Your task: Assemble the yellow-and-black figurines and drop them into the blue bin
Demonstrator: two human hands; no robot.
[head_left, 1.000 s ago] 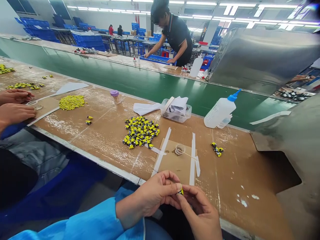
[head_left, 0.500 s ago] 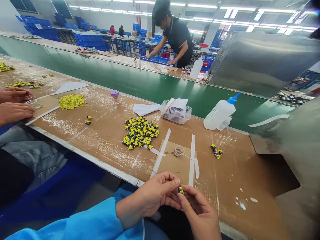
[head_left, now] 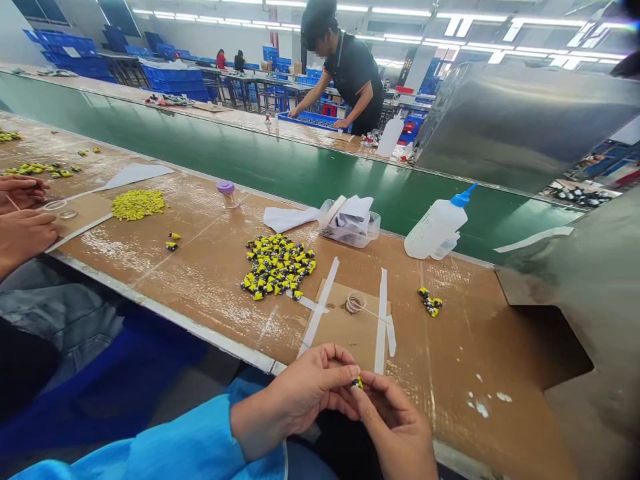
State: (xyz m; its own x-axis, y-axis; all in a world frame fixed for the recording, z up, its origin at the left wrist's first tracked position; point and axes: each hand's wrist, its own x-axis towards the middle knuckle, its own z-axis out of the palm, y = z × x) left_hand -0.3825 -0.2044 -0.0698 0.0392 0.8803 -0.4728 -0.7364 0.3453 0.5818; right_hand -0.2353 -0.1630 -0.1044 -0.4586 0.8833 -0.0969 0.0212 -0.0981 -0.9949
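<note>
Barely shifted since the earlier frame: left hand (head_left: pixel 300 393) and right hand (head_left: pixel 393 427) stay together by the bench edge, fingertips (head_left: pixel 350 371) clenched on a small yellow-black part (head_left: pixel 357 383). Just beyond the fingers, a cardboard square (head_left: pixel 345 333) on the brown-covered bench (head_left: pixel 200 287); further out, a heap of parts (head_left: pixel 277 267), a squeeze bottle (head_left: pixel 437 230), a green belt (head_left: pixel 250 157), blue crates (head_left: pixel 175 83).

A small yellow-and-black moulded component (head_left: pixel 357 383), mostly hidden so its exact shape can't be told, is pinched in mid-air between the fingertips of the left hand (head_left: pixel 305 387) and the right hand (head_left: pixel 395 427), its yellow patch showing on top.
</note>
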